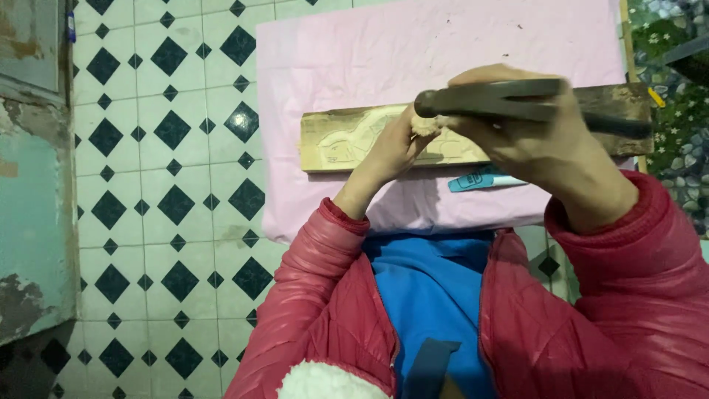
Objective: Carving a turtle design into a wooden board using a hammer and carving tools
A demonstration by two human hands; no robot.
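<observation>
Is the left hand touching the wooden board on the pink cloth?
Touching. The head view shows the left hand resting directly on the carved wooden board, with no gap visible.

Floor (159,222): white tiles with dark diamond insets, covering the left and near parts of the scene. Pale pink sheet (443,52) spread flat over the floor, centre to far right. On the sheet: a long light wooden plank with carved outlines (347,140), lying crosswise left to right; just near of it, a small blue-and-white tool (484,179), partly hidden.
</observation>
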